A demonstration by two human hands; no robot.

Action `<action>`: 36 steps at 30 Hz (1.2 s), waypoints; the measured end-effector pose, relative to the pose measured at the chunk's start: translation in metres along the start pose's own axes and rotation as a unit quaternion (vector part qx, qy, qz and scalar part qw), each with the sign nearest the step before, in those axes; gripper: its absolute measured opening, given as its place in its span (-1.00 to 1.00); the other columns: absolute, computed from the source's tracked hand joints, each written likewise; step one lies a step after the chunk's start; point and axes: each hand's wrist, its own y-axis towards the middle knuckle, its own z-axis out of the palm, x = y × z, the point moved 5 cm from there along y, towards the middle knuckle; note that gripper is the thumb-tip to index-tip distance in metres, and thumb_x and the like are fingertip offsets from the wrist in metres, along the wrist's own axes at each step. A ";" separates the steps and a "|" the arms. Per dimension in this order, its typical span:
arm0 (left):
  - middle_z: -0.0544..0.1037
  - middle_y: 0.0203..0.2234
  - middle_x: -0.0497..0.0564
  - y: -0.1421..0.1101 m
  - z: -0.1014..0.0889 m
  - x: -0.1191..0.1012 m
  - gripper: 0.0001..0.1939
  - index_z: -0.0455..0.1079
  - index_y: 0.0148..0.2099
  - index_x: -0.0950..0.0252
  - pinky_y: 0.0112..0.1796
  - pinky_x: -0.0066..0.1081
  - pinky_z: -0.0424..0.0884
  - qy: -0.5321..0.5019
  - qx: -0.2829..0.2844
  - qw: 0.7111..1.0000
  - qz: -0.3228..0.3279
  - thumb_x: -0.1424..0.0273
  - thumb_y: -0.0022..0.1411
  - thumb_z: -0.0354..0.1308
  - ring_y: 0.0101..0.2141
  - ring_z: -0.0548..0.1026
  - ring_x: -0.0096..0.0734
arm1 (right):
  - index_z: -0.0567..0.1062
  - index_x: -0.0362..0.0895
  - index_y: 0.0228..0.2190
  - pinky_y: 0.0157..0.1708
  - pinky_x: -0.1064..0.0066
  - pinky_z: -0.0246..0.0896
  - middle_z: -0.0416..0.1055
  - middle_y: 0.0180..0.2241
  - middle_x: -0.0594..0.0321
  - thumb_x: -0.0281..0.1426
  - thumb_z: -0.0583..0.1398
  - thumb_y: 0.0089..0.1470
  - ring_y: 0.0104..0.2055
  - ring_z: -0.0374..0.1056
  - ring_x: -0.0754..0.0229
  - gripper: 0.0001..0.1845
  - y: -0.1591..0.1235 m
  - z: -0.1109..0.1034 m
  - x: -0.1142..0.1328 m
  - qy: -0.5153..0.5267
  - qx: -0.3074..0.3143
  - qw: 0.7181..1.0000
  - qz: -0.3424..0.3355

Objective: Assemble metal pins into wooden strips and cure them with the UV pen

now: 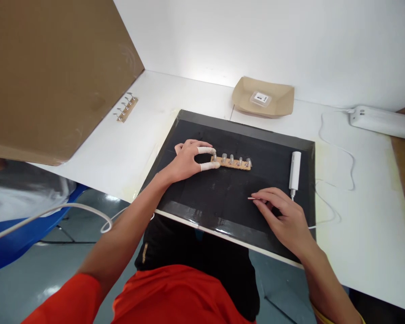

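Head view of a white desk (128, 148) carrying a black mat (222, 198). The left hand (189, 159), with white finger cots on thumb and index finger, pinches the left end of a narrow tan strip (232, 163) that lies flat near the middle of the mat and bears a row of small metal studs. The right hand (283, 216) rests on the mat's near right part, its fingertips closed on a thin pin (251, 198) that points left. Just beyond this hand lies a slim white tool (294, 170) with a white cable (337, 148) running to a white power unit (381, 120). A second studded strip (126, 108) lies on the desk at far left, beside a cardboard sheet (50, 72). A shallow cardboard tray (280, 100) sits beyond the mat.
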 end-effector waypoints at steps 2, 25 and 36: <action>0.58 0.15 -0.05 0.001 0.000 0.000 -0.66 0.59 0.03 0.04 0.16 -0.04 0.09 0.005 -0.008 1.000 0.001 0.15 0.24 0.46 0.22 0.38 -0.03 | 0.60 -0.04 -0.16 -0.38 0.47 0.41 0.55 -0.19 0.19 -0.46 0.24 0.31 -0.29 0.48 0.26 -0.86 0.000 0.000 0.000 0.004 0.001 1.000 0.002; 0.59 0.16 -0.01 0.008 0.001 -0.009 -0.71 0.57 0.03 0.13 0.22 -0.06 -0.01 0.006 -0.006 0.998 0.060 0.23 0.29 0.43 0.20 0.45 -0.12 | 0.61 -0.04 -0.15 -0.32 0.44 0.42 0.56 -0.19 0.19 -0.44 0.24 0.31 -0.25 0.49 0.23 -0.86 -0.005 0.005 -0.005 -0.001 0.005 1.000 0.014; 0.52 0.24 0.03 0.004 0.001 -0.004 -0.54 0.50 0.15 0.12 0.26 -0.07 0.00 -0.012 -0.002 0.998 0.055 0.22 0.24 0.47 0.26 0.42 -0.11 | 0.61 -0.04 -0.15 -0.37 0.45 0.40 0.56 -0.20 0.19 -0.43 0.24 0.32 -0.26 0.49 0.23 -0.86 -0.005 0.006 -0.006 0.005 0.003 1.000 0.021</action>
